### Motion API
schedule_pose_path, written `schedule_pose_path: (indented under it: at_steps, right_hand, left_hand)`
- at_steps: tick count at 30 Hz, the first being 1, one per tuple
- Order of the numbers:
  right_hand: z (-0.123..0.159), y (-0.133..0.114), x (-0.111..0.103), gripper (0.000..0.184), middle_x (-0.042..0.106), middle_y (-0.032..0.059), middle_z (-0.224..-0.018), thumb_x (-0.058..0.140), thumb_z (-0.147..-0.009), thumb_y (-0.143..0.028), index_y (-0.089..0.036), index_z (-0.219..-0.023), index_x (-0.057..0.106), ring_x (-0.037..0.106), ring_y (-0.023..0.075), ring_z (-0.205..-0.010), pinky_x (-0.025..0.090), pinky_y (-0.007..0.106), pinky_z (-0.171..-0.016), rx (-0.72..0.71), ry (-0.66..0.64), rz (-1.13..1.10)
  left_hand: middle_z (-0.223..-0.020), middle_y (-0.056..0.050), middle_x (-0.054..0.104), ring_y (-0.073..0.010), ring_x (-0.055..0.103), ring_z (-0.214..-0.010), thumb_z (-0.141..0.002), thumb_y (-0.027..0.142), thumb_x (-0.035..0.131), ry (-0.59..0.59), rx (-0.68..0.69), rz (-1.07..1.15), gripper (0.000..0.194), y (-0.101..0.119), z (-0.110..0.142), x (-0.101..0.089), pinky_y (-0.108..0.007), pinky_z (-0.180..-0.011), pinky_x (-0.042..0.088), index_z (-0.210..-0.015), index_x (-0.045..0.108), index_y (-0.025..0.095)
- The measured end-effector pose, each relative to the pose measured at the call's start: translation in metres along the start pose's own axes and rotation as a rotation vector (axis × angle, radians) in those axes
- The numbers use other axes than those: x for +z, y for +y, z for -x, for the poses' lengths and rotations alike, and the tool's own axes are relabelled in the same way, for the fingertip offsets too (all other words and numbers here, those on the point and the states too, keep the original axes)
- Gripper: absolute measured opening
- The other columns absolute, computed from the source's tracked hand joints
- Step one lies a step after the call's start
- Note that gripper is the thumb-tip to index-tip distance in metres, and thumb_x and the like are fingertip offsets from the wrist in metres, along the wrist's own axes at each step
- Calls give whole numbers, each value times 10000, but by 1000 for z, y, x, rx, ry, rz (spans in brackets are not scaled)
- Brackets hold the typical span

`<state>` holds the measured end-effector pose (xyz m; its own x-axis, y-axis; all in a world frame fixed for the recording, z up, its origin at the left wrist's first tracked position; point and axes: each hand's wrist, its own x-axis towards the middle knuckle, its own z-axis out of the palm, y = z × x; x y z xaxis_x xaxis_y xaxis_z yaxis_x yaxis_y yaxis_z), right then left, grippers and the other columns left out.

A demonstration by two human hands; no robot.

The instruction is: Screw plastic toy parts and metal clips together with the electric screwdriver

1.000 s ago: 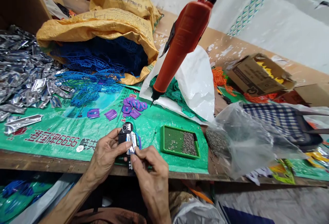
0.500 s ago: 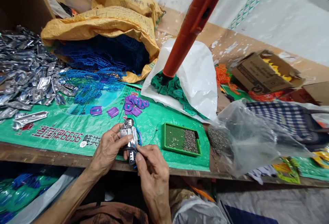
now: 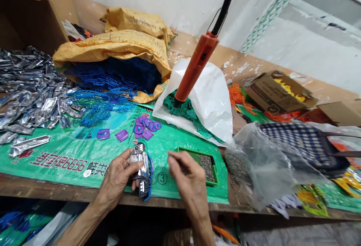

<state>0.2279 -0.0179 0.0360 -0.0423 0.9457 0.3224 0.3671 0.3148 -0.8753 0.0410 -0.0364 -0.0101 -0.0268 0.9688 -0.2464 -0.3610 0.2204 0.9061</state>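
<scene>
My left hand [image 3: 117,174] is closed around a long toy part [image 3: 143,169], with the thumb across its shiny silver plate. The part has black ends with white markings, and a thin blue plastic frame [image 3: 150,178] runs along its right side. My right hand [image 3: 190,180] is apart from the toy part, over the left side of a green mesh tray [image 3: 216,176] of small metal screws [image 3: 207,165]. Its thumb and forefinger are drawn close together; I cannot make out anything between them. Above hangs an orange electric screwdriver [image 3: 194,69], touched by neither hand.
Purple plastic pieces [image 3: 144,125] lie beyond my hands. Silver parts [image 3: 34,95] are heaped at the left. A yellow sack [image 3: 113,44] holds blue frames; a white bag [image 3: 214,95] holds green pieces. A clear plastic bag [image 3: 265,178] and cardboard box [image 3: 272,95] stand right.
My right hand has left the toy part and moved right, to the green tray. The left hand keeps its hold. The screwdriver has swung, and the view has shifted.
</scene>
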Motion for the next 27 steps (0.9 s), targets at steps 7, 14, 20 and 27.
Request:
schedule_pose_path:
  at_steps: [7, 14, 20, 27]
  right_hand:
    - [-99, -14, -14, 512, 689, 136, -1204, 723, -818, -417, -161, -1254, 645, 653, 217, -985, 560, 385, -827, -43, 356, -17]
    - [-90, -35, -4, 269, 723, 61, -1029, 709, -873, -399, -205, -1060, 709, 668, 192, -921, 540, 362, -845, -124, 337, -42]
    - [-32, 2, 32, 305, 763, 61, -969, 760, -821, -374, -195, -1069, 762, 673, 177, -807, 535, 303, -725, 195, -153, -194]
    - [-28, 19, 45, 327, 751, 44, -947, 783, -813, -423, -215, -1065, 801, 641, 166, -799, 509, 285, -732, 350, -274, -395]
  left_hand:
    - [-604, 83, 602, -81, 519, -389, -711, 436, 874, 30, -46, 58, 511, -2, -2, 1, -158, -345, 390, -1005, 532, 196]
    - [-628, 78, 609, -66, 509, -404, -720, 456, 872, -15, -89, 67, 539, -4, -2, 1, -146, -361, 385, -1043, 527, 195]
    - [-678, 53, 626, -64, 532, -460, -769, 460, 843, -81, -75, 38, 544, -3, 1, 2, -145, -406, 418, -1128, 554, 171]
    - [-729, 54, 617, -62, 526, -510, -746, 463, 859, -89, -83, 16, 563, 0, 0, 1, -133, -419, 416, -1147, 569, 194]
